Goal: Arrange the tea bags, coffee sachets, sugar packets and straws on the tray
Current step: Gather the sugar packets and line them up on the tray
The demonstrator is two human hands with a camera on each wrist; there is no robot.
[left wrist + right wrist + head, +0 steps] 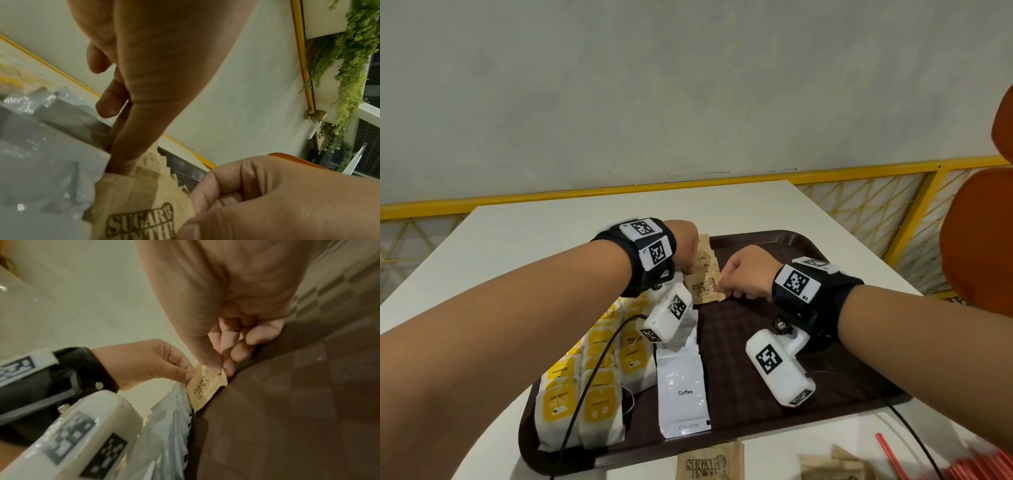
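Sugar packets (703, 286) on tray (825, 373), pinched between both hands' curled fingers (228, 368).

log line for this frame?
left hand: pinching brown paper sugar packets | right hand: pinching same | on dark brown plastic tray

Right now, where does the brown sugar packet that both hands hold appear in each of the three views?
Head: sugar packet at centre, between the left hand and right hand.
Left wrist: bottom centre.
Right wrist: centre, at the fingertips.
Shared landmark: the white coffee sachets beside it.
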